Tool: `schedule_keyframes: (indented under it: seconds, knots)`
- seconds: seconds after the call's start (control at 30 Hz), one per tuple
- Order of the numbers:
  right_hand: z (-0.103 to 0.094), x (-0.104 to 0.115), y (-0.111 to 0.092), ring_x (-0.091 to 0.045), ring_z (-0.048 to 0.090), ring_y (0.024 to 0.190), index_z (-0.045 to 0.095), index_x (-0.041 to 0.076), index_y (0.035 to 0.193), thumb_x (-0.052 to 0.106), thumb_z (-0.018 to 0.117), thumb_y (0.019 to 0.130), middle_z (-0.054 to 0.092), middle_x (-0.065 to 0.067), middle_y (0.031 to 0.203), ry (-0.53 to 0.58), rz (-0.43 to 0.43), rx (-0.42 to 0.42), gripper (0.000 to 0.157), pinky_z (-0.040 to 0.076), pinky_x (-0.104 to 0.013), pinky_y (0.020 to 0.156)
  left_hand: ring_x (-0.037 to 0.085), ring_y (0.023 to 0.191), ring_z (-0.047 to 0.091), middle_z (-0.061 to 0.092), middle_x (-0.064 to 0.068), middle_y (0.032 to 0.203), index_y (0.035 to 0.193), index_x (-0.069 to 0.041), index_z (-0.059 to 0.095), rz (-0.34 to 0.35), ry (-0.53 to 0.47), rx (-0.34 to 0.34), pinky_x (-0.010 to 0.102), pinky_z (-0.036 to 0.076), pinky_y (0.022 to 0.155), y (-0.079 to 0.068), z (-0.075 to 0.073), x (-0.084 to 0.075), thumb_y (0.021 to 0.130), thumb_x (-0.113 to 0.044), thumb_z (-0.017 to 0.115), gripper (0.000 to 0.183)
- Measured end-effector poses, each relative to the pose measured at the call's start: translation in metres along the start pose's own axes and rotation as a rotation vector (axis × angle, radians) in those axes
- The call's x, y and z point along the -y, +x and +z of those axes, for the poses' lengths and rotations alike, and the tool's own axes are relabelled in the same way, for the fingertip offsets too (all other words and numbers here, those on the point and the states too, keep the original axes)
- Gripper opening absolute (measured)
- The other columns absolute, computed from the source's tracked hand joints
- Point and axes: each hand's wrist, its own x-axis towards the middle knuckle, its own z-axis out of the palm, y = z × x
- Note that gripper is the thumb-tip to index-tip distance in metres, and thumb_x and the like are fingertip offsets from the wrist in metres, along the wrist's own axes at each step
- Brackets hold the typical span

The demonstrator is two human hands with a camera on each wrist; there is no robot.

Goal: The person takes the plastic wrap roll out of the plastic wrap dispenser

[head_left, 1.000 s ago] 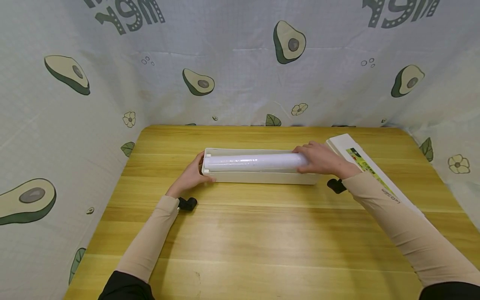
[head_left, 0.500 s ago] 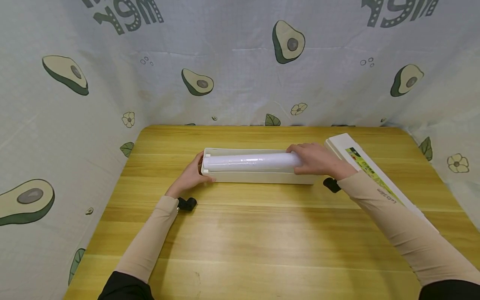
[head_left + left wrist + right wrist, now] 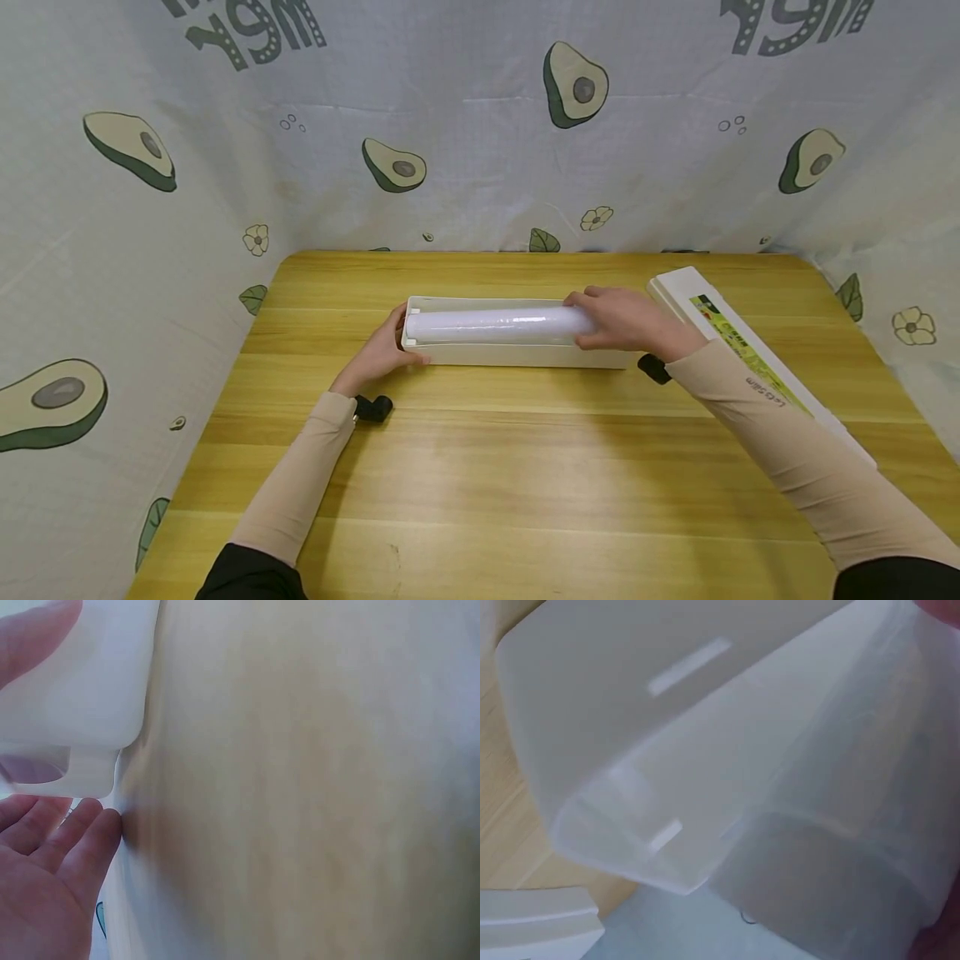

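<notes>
A long white cling film dispenser box (image 3: 517,357) lies lidless across the table. My left hand (image 3: 381,346) holds its left end, thumb on the front wall and fingers at the end face; in the left wrist view the fingers (image 3: 86,855) bend toward that end. Inside the box lies a shiny cling film roll (image 3: 495,323). The right hand (image 3: 622,321) grips the roll near its right end from above, covering that end in the head view. The right wrist view shows the roll's end (image 3: 817,892) beside the slotted box wall (image 3: 615,682), seemingly raised at the rim.
A long white lid (image 3: 693,292) with a green-yellow label lies slanted on the wooden table (image 3: 480,483) at the right, partly behind the right forearm. Patterned cloth (image 3: 480,125) hangs behind and at both sides of the table.
My right hand has shifted a little to the left along the box, its fingers still round the roll. The left hand and the box stay nearly in place.
</notes>
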Motion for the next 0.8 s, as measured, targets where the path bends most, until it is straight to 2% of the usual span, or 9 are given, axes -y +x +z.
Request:
schedule_keyframes:
  seconds: [0.2,0.43,0.53,0.8]
  knots:
    - [-0.001,0.010,0.002,-0.020,0.053,0.073,0.051,0.003,0.112,0.022,0.064,0.073,0.058,-0.010,0.099,0.041,0.028,0.031,0.046,0.045,-0.036,0.066,0.034,0.119,0.036,0.028,0.021,0.138,0.143,0.000,0.007,-0.005,-0.006,-0.004,0.046,0.034,0.094,0.002,-0.001,0.004,0.072,0.000,0.073,0.097]
    - [0.000,0.013,-0.003,-0.023,0.054,0.081,0.051,0.008,0.119,0.026,0.066,0.078,0.056,-0.012,0.105,0.083,0.005,0.043,0.048,0.046,-0.040,0.071,0.028,0.118,0.038,0.029,0.014,0.139,0.144,-0.008,0.009,-0.013,0.001,-0.026,0.043,0.036,0.093,0.013,-0.001,0.029,0.069,-0.008,0.077,0.101]
    - [-0.001,0.013,-0.006,-0.023,0.053,0.082,0.050,0.007,0.119,0.027,0.067,0.080,0.055,-0.012,0.105,0.095,-0.015,0.042,0.048,0.046,-0.040,0.072,0.027,0.118,0.038,0.030,0.013,0.138,0.144,-0.009,0.010,0.005,0.009,-0.029,0.043,0.037,0.092,0.015,-0.001,0.034,0.069,-0.010,0.078,0.101]
    - [-0.006,0.007,-0.017,-0.023,0.051,0.084,0.050,0.002,0.119,0.024,0.067,0.081,0.049,-0.013,0.105,0.200,-0.079,-0.038,0.047,0.044,-0.039,0.073,0.028,0.114,0.042,0.031,0.012,0.138,0.144,-0.010,0.009,0.035,-0.031,-0.016,0.042,0.041,0.087,0.015,-0.001,0.038,0.070,-0.008,0.077,0.101]
